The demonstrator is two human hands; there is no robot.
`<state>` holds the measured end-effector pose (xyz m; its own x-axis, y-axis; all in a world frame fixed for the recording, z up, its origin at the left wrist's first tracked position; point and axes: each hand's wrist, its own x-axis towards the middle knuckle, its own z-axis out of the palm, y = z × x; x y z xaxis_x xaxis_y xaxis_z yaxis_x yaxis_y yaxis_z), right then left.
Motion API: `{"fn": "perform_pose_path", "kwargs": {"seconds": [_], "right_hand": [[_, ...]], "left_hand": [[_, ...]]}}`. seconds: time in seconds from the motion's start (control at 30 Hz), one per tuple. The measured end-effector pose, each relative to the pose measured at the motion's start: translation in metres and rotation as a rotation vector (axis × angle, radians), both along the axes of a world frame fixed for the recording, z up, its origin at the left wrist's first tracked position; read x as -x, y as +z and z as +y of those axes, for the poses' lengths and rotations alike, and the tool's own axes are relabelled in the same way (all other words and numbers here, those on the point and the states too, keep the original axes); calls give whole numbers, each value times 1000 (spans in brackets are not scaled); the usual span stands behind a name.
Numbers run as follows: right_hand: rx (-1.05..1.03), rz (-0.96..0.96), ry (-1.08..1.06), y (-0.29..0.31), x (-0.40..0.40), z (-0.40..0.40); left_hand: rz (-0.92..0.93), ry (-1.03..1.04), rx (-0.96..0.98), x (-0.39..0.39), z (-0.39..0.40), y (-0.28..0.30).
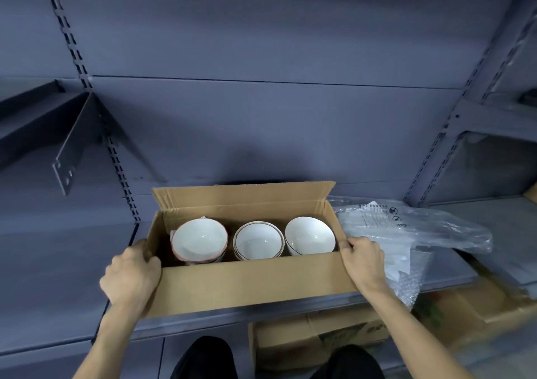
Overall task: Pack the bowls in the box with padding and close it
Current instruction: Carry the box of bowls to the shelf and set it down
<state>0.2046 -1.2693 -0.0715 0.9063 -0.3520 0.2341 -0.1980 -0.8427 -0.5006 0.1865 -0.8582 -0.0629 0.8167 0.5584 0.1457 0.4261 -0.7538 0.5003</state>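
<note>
An open cardboard box (250,282) sits on a grey metal shelf (58,262), its rear flap standing up. Inside are three stacks of white bowls: a pink-rimmed stack (199,240) at the left, a gold-rimmed stack (258,240) in the middle and another white stack (309,235) at the right. My left hand (132,274) grips the box's near left corner, thumb hooked over the edge. My right hand (364,259) grips the near right corner the same way. Clear bubble-wrap padding (412,233) lies on the shelf just right of the box.
A shelf bracket (72,146) juts out at the upper left. Slotted uprights run up the back panel on both sides. Below the shelf, cardboard boxes (319,341) sit near the floor. Another shelving unit (494,117) stands at the right.
</note>
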Motion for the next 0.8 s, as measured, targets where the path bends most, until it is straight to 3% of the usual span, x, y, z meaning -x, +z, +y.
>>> {"fn": "perform_pose_path", "kwargs": {"seconds": [0.33,0.53,0.8], "right_hand": [[101,114,73,12,-4,-9],[193,264,202,31,-19,-23],[83,167,214,22,-7,-28]], "left_hand": [[60,12,-38,1,2,1],[230,-18,-6,-13,11,7],[140,16,-61,3,-5,12]]}}
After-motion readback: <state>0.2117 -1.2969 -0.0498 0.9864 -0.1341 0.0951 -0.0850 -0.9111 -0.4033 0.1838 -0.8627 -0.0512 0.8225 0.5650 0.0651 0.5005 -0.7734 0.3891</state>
